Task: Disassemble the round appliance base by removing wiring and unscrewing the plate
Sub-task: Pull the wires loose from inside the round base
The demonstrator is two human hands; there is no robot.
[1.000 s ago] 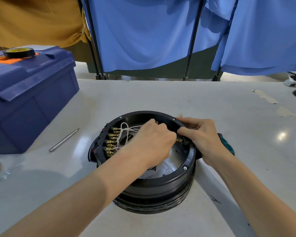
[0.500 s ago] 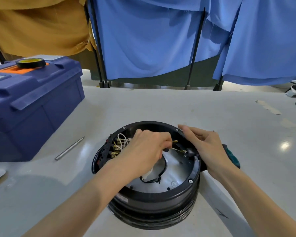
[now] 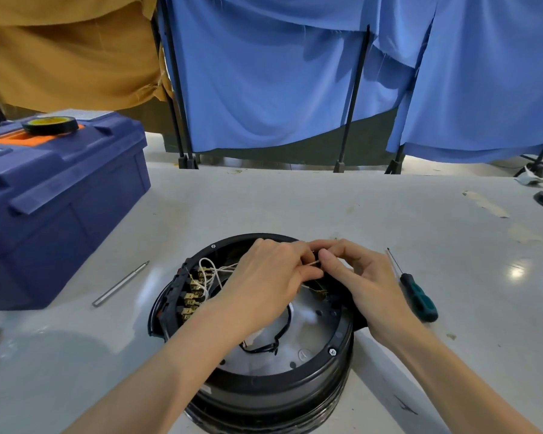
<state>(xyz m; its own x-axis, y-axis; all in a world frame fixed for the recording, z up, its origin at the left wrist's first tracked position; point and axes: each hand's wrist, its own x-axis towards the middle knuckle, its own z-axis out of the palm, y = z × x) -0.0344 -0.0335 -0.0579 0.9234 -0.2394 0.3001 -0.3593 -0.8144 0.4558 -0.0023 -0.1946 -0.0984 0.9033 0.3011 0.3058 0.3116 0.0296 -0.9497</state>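
Round appliance base [image 3: 279, 391], glossy black w/ dull silver plate [image 3: 311, 335]: I see L hand [image 3: 264, 286] & R hand [image 3: 369, 285] both pinching thin pale wire [image 3: 313, 263] nr far rim.

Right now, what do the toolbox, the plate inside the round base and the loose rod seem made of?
Toolbox: likely moulded plastic, matte blue, with soft rounded edges. Plate: probably metal, silvery with bright glare. Rod: seemingly steel, slim, grey and shiny.
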